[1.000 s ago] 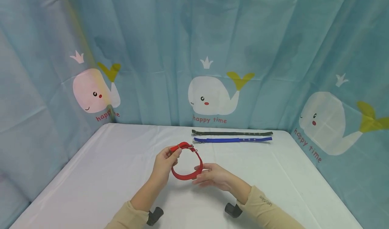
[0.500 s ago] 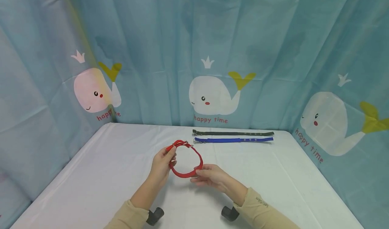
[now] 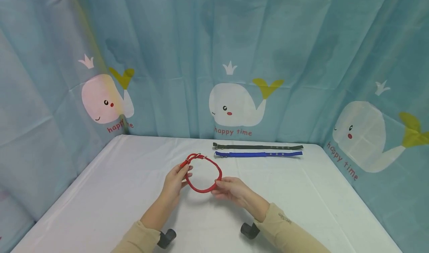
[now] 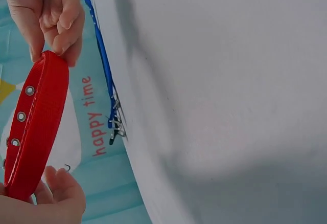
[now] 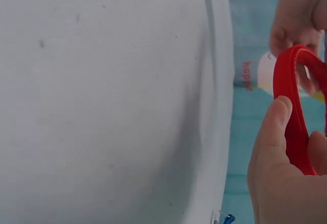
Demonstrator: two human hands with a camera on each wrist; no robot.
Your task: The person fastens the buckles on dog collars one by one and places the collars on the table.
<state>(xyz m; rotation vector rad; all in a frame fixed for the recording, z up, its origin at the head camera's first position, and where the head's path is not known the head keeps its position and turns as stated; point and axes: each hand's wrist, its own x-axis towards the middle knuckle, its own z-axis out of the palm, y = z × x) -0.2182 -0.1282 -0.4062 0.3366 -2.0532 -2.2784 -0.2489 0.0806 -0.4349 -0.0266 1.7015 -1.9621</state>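
Observation:
A red pet collar, buckled into a ring, is held above the white table by both hands. My left hand pinches it at the left near the metal buckle and strap end. At the ring's lower right, my right hand pinches the band between thumb and fingers. Metal eyelets line the collar in the left wrist view, where the left hand is partly cut off by the frame. The right wrist view shows the right thumb pressed on the collar's outer side.
Toward the back of the table, a dark green collar and a blue collar lie stretched out side by side. A blue curtain printed with whales hangs behind and around the table.
Both hands have shifted the red collar slightly left and up. The right hand's fingers have closed more firmly on the band. The green and blue collars stay put.

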